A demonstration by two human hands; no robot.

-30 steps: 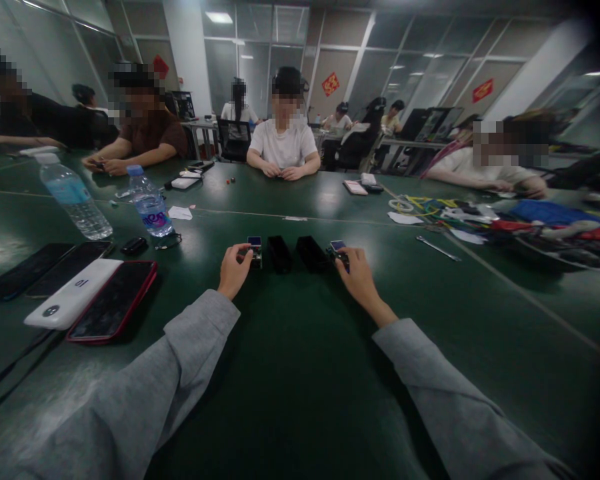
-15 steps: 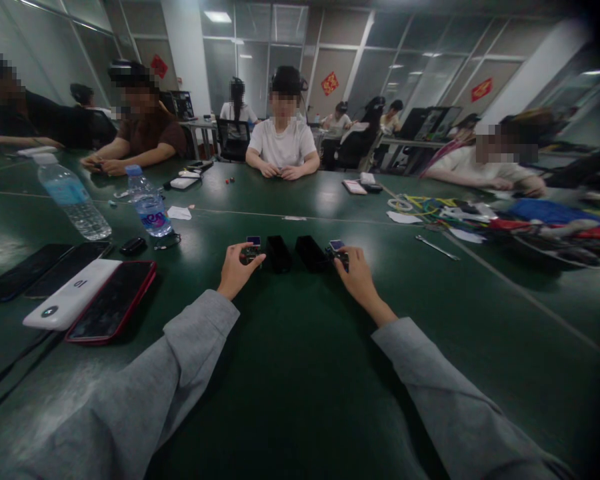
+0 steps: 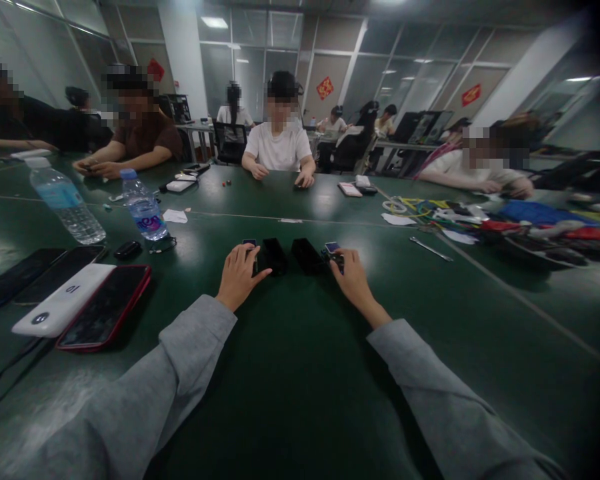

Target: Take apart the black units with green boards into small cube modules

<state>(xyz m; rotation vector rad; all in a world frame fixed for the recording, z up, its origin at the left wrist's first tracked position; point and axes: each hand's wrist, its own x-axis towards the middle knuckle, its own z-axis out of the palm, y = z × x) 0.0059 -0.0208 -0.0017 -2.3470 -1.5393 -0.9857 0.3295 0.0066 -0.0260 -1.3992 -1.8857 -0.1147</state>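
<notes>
My left hand rests over a small circuit board with a little screen, which its fingers mostly hide. The thumb is stretched away from that board toward the left black box. On the other side, my right hand grips a similar small board with a screen between thumb and fingers. That board sits close beside the right black box. Both dark boxes stand on the green table between my hands, with a narrow gap separating them.
To the left are a red-cased phone, a white power bank, dark phones and two water bottles. A wrench lies to the right, before a heap of cables. People sit around the table.
My left hand has loosened from its pinch; the thumb has moved away from the board and the fingers cover more of it. The right hand keeps its hold. The view has shifted slightly.
</notes>
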